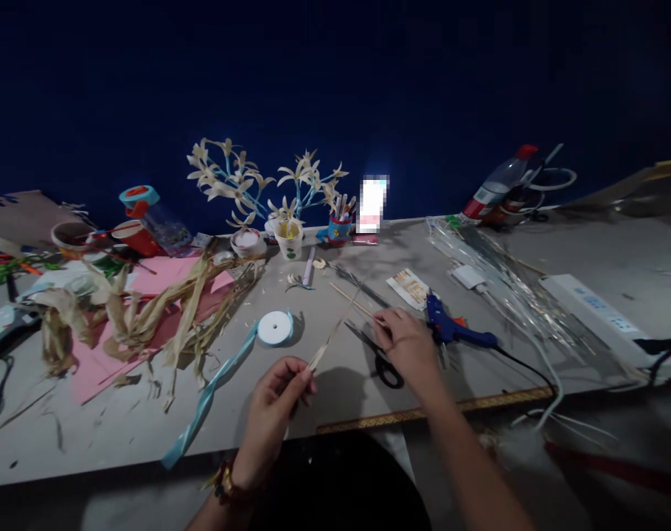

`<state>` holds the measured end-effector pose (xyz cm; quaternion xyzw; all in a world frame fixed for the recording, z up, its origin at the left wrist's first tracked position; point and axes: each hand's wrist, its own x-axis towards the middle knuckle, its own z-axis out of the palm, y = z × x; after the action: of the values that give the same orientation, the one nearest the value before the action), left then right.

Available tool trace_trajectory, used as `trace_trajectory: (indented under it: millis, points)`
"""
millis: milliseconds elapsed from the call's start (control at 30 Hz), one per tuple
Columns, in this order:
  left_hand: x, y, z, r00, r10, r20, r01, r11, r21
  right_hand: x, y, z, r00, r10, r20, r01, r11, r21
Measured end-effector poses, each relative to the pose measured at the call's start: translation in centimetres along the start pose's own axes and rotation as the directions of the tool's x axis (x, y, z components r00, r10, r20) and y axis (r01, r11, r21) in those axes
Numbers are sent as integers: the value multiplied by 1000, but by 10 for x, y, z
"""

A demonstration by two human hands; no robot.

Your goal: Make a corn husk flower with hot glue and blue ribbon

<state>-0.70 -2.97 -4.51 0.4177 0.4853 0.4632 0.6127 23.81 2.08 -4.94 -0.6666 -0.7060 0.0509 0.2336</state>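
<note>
My left hand [283, 391] is closed, pinching a narrow corn husk strip [323, 352] that points up and to the right, its far end thin. My right hand [407, 343] reaches over the table with its fingers curled together at the end of a thin wooden stick [346, 296]. Whether those fingertips grip the stick or something smaller is unclear. Black-handled scissors [389, 372] lie partly under my right hand. Just right of it rests a blue glue gun [460, 333]. Left of my hands sits a roll of light blue ribbon [274, 328] with its tail unrolled.
Dried corn husks [147, 317] lie over pink paper [100, 361] at left. Husk flowers stand in a cup [289, 240] at the back, near a pen holder [341, 227] and a lit phone [371, 205]. Wires [512, 280] and a power strip [595, 317] are at right.
</note>
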Motion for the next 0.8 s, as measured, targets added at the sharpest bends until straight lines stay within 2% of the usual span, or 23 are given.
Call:
trace_trajectory:
  millis: [33,100,233,400,533,667,733,800]
  points:
    - [1,-1,0,1000,-7,6,7,1000,-21,7,7,3,1000,6,24,-4,993,-116]
    - [1,-1,1,1000,-27,15,28,998,-50,17,16,9,999,10,54,2,978,-206]
    - [3,3,5,998,-58,18,59,997,-59,22,15,15,999,-11,50,22,977,-213]
    - [10,9,9,997,-73,11,74,994,-77,18,22,5,1000,9,-18,-12,983,-183]
    - [15,9,12,998,-62,15,63,995,-80,8,24,-6,999,2,-50,-1,1000,16]
    - [19,8,17,999,-22,35,25,998,-64,-16,-4,-15,996,-65,-65,79,965,249]
    - [20,8,19,999,-12,44,14,999,-47,-30,-27,-19,993,-114,21,98,919,382]
    - [20,7,20,999,-5,54,6,1000,-27,-39,-49,-20,976,-160,147,67,865,498]
